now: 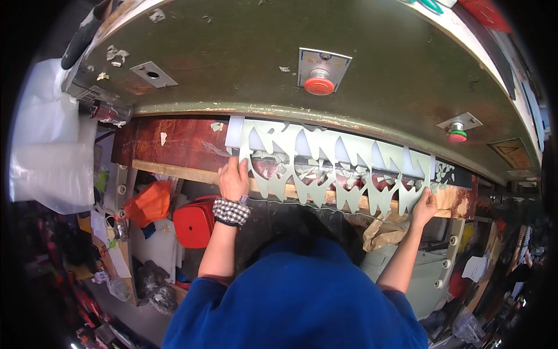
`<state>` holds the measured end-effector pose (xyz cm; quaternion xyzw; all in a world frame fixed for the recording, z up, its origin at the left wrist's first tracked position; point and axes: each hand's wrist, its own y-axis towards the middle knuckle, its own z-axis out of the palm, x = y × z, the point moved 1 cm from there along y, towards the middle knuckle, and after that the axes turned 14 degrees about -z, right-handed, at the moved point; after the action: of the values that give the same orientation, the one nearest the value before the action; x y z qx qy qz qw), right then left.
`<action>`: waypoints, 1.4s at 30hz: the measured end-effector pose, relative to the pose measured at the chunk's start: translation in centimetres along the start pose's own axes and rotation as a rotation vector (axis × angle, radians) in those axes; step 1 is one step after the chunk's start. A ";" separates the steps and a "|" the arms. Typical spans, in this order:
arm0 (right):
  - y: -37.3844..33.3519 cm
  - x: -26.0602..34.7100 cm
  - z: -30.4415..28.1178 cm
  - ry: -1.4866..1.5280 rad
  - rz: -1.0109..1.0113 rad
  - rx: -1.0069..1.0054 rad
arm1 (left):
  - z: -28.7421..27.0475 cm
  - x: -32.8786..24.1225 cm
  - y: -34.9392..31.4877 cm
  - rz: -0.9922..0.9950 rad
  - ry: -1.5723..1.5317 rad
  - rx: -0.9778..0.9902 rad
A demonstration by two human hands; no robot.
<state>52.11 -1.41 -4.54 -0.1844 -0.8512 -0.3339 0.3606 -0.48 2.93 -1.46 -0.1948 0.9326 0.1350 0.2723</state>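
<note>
Two ends of a pale green cut-out sheet [381, 200] are held at once, one by the left grip [233, 179] and the other by the right grip [426, 208], probably because so thin and heavily pierced a web would sag or tear if held from one side only. Both grips are below the red mushroom button [319, 86] on the green machine beam [232, 64], one to its left and one to its right, a spread that seems to keep the sheet's narrow bridges taut. The left grip looks closed on the left margin, though its thumb does not show clearly; the right grip pinches the near right corner between thumb and fingers. The sheet spans the gap between them, below the button; its far part lies beyond the fingertips, toward the beam, and its jagged near side reaches over the wooden edge [174, 170] of the counter [186, 142]. Loose pale offcuts [349, 173] show through the openings below the button, similar in colour and so probably the same material.
</note>
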 end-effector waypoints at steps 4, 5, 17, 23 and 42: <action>-3.0 1.9 -3.4 -0.069 0.088 0.006 | -1.9 1.6 -2.9 -0.015 -0.059 0.041; -3.6 2.9 -4.0 -0.061 0.099 0.006 | -2.5 2.0 -4.1 -0.011 -0.073 0.059; -13.5 25.3 10.2 0.130 -0.786 0.620 | -4.9 -2.5 -1.7 0.336 -0.127 -0.019; -13.1 25.6 11.0 0.187 -0.686 0.616 | -2.4 -2.6 0.8 0.286 -0.049 0.080; -10.1 22.2 11.4 1.185 0.305 0.554 | 1.2 -9.9 -4.4 0.256 -0.217 0.295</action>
<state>26.01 1.08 1.55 0.0113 -0.5279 -0.0930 0.8441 9.69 2.29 2.47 -0.0172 0.9245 0.0507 0.3773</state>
